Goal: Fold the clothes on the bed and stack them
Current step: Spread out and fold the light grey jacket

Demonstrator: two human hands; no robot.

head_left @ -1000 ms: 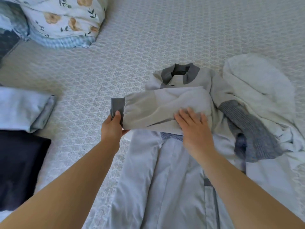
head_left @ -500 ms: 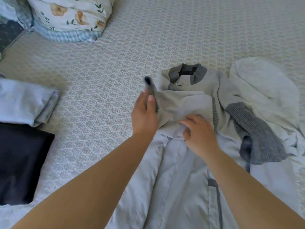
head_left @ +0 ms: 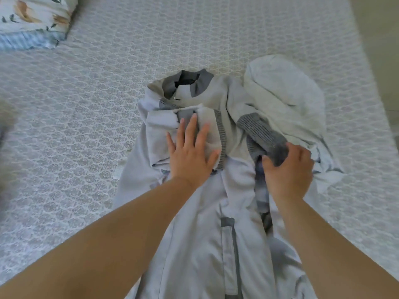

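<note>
A light grey jacket (head_left: pixel 205 234) with a dark grey collar (head_left: pixel 187 82) lies lengthwise on the bed, collar away from me. Its left sleeve is folded across the chest, and my left hand (head_left: pixel 191 154) presses flat on that fold with straight fingers. My right hand (head_left: pixel 289 169) grips the dark grey ribbed cuff (head_left: pixel 259 132) of the other sleeve at the jacket's right side. A pale crumpled garment (head_left: pixel 285 96) lies beside the jacket on the right, partly under that sleeve.
The patterned bedspread (head_left: pixel 86 126) stretches around the clothes. A floral pillow (head_left: pixel 32 20) sits at the far left corner. The bed's right edge and the floor (head_left: pixel 380 50) show at the upper right.
My left hand carried the left cuff over onto the chest, let go and now lies flat on it. My right hand left the fold and took hold of the right cuff. The view shifted right.
</note>
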